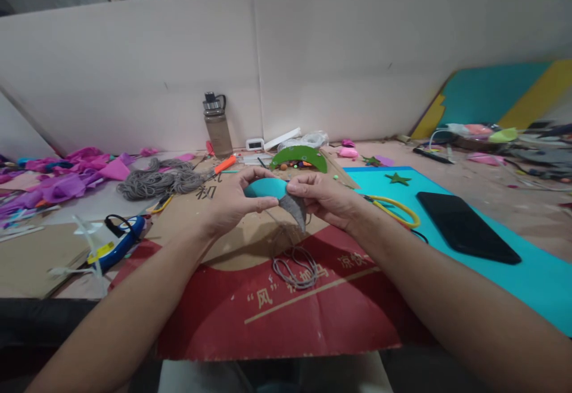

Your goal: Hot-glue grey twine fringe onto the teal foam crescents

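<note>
Both hands meet above the middle of a red and brown cardboard sheet (277, 315). My left hand (232, 202) pinches the left end of a teal curved felt piece (266, 187), fingers closed on it. My right hand (324, 199) grips its right end, where a grey felt piece (295, 209) hangs down from under the fingers. A loop of grey cord (295, 267) lies on the cardboard just below the hands, with a strand running up toward the felt.
A brown water bottle (217, 125) stands by the white back wall. Grey yarn (156, 180) and pink paper scraps (67, 175) lie left. A blue glue gun (118, 239) sits near left. Right: teal sheet (527, 274), black phone (467, 227), yellow-handled scissors (395, 209), green felt arc (298, 157).
</note>
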Motion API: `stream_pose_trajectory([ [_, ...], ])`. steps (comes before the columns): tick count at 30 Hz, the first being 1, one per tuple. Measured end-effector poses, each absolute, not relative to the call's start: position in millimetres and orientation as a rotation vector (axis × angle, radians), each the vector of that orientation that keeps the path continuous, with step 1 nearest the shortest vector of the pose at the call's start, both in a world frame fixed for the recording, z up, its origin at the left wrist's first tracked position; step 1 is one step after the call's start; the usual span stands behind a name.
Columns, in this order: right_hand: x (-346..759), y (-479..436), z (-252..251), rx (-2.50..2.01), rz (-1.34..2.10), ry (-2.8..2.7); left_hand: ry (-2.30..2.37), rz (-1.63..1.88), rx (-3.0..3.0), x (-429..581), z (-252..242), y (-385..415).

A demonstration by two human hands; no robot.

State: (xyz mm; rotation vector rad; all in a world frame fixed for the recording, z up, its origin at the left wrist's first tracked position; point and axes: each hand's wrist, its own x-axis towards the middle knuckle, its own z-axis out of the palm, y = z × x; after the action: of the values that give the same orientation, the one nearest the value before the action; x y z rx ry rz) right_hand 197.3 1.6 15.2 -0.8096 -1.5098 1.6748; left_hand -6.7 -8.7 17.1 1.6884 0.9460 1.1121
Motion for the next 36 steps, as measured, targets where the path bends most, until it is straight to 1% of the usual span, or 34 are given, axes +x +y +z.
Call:
stream_pose_trajectory([
  [3,197,2,14,-0.803,1.681,-1.501,0.901,1.079,1.664,-8,18,-8],
  [11,200,14,6,-0.917,1.513,-1.479,0.916,0.894,1.658,-13,16,-1],
  [16,198,13,5,-0.96,1.417,-1.573,1.032,0.774,1.72,-15,18,0],
  [20,197,12,5,-0.953,1.397,-1.622,0.977,0.685,1.703,-18,20,1],
  [23,197,11,6,-0.968,1.359,-1.627,0.965,0.794,1.586,-23,20,5],
  [26,197,12,5,-0.98,1.307,-1.633,1.02,1.043,1.422,-27,18,11],
  [28,197,13,4,-1.009,1.27,-1.641,1.059,1.194,1.426,-27,18,13],
  [31,197,16,2,-1.074,1.235,-1.619,1.134,1.39,1.75,-21,20,9],
  [34,199,16,1,-1.108,1.214,-1.584,1.095,1.377,2.343,-14,23,-1],
  [36,199,16,2,-1.098,1.215,-1.566,1.055,1.287,2.594,-11,23,-6],
])
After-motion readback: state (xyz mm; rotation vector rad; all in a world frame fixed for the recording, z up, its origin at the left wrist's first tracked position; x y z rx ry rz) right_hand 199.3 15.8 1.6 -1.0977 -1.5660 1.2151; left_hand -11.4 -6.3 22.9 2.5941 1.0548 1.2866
